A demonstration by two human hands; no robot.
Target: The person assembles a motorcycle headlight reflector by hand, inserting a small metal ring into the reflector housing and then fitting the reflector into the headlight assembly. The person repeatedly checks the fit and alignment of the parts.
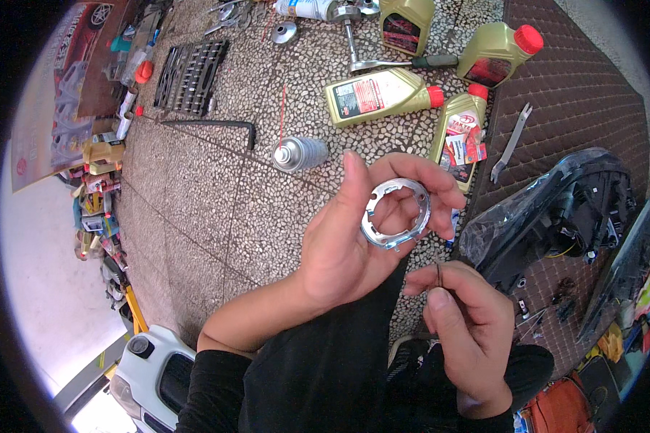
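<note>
In my left hand (343,249), palm up, rests a shiny metal notched ring (373,232) with tabs around its inner edge. The curled fingers support it from behind, while the thumb stands apart from it. Lower and to the right, my right hand (469,321) pinches a thin, dark, wire-like piece (439,273) between thumb and forefinger. Its exact kind is too small to make out. A gap separates the two hands. Beyond the left hand stands a silver spray can (303,154) with a red straw.
Gold oil bottles (375,97) with red caps lie and stand ahead, near a ratchet (390,63). A socket set (191,77) and black hex key (220,124) are at far left. On the brown quilted mat (556,79) are a flat wrench (513,141) and black plastic-wrapped housing (549,216).
</note>
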